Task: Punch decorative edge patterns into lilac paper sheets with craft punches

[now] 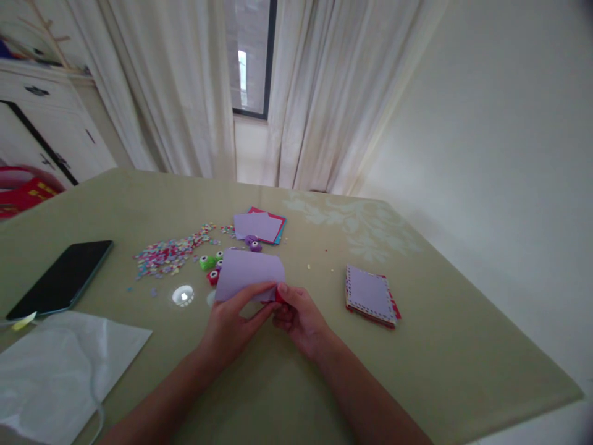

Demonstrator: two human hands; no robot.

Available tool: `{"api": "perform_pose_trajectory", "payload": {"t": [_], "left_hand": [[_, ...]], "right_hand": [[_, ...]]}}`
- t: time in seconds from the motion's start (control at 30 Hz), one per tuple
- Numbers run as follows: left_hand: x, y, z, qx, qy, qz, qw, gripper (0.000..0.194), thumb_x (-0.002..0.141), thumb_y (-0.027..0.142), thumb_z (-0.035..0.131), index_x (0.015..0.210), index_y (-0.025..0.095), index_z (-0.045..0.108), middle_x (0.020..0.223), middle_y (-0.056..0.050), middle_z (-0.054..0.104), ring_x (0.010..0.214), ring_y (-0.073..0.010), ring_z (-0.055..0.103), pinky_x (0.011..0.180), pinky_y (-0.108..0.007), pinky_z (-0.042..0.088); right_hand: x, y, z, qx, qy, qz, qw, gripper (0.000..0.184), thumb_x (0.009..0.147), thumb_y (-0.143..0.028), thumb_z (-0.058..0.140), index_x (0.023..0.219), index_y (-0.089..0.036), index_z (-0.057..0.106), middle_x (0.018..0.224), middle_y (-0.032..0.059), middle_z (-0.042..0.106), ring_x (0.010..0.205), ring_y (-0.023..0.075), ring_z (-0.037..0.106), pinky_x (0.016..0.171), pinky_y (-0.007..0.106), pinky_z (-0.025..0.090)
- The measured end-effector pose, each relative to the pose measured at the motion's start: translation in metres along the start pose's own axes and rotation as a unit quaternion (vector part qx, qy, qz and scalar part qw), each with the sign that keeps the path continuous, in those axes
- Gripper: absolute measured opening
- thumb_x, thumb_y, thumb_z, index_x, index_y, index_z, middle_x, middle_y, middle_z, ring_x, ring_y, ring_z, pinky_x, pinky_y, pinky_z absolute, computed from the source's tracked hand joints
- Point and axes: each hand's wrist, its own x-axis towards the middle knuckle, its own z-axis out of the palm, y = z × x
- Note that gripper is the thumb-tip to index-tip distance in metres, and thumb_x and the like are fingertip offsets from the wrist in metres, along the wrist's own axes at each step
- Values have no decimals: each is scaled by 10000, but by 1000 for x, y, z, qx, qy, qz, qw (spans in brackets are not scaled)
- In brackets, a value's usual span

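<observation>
My left hand (230,326) grips a light purple paper card (250,272) by its near edge, and the card bows slightly above the table. At the card's near right corner, my right hand (302,316) is closed round a small red craft punch (278,295), mostly hidden by my fingers. Just beyond my left hand lie a green punch (207,264) and a red punch (214,277) with bulging toy eyes, partly covered by the card. Behind the card sits a purple punch (254,245) of the same sort.
Coloured paper confetti (171,254) is heaped to the left. Purple, red and blue cards (259,225) lie at the back. On the right rests a stack of cards with punched edges (369,293). A phone (65,275) and a white sheet (69,364) occupy the left side.
</observation>
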Motion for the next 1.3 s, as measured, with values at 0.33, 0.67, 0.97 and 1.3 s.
{"api": "perform_pose_trajectory", "payload": {"t": [0.33,0.67,0.97,1.3], "left_hand": [[1,0,-3,28,-5,31,999,240,923,382,753,1148,317,808,1044,-7,862,901,-267,833,816,-354,677],[0,-4,-2,54,-12,51,997,266,953,366,750,1205,287,779,1103,-5,857,933,-233,832,812,-303,666],[1,-1,-3,50,3,47,998,276,938,404,759,1189,293,788,1028,11,865,845,-213,835,750,-262,659],[1,-4,-3,43,-22,44,998,259,950,363,737,1198,303,784,1079,11,858,935,-237,831,833,-304,665]], "right_hand": [[0,0,1,-16,-1,21,1000,567,597,-627,975,744,-134,737,740,83,771,483,39,283,483,230,134],[1,-1,-1,-38,-3,20,999,573,593,-648,970,658,-140,712,705,67,763,464,31,248,491,250,107],[-2,-5,2,-45,-14,14,999,569,580,-649,970,669,-139,736,717,83,769,494,48,236,498,265,94],[-1,-3,1,-55,-8,21,998,566,589,-645,968,710,-139,744,744,92,781,493,50,283,505,262,112]]}}
